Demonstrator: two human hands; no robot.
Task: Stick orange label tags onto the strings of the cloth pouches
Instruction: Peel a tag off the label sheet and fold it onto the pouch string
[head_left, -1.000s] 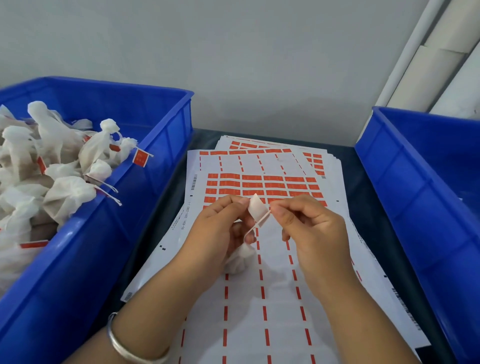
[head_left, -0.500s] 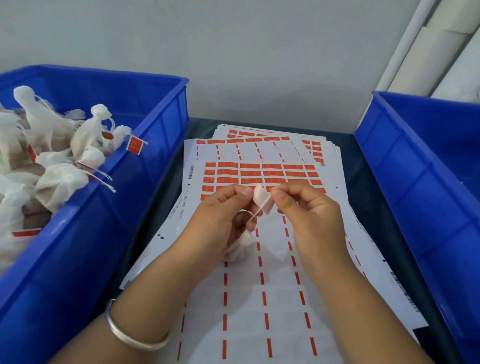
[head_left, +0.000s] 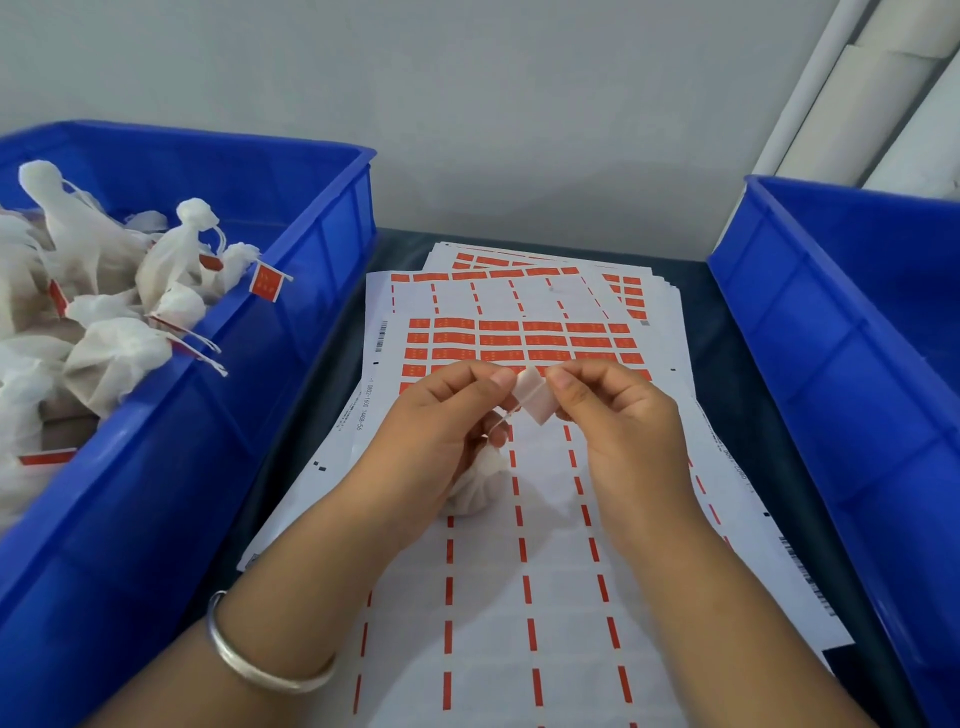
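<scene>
While my left hand (head_left: 441, 415) and right hand (head_left: 618, 415) meet above the counter (head_left: 727, 374), both are clamped on one label tag (head_left: 535, 397), its pale back facing me: left thumb and forefinger pinch its left edge, right thumb and forefinger its right. A thin white string (head_left: 506, 418) crosses the tag and runs down behind my left fingers to a small white cloth pouch (head_left: 475, 488), which hangs partly hidden under my left palm and just above the label sheets (head_left: 519, 597). Whether the pouch touches the paper I cannot tell. Those sheets lie fanned in a stack beneath my hands, the top one stripped to short orange dashes near me, with rows of orange tags (head_left: 524, 340) left at its far end. A silver bangle (head_left: 260, 660) circles my left wrist. At my left, a blue bin (head_left: 291, 364) holds a heap of tagged pouches (head_left: 114, 312), one orange tag (head_left: 266, 281) sticking out near the rim. Another blue bin (head_left: 841, 364) stands at my right, its inside mostly out of view.
</scene>
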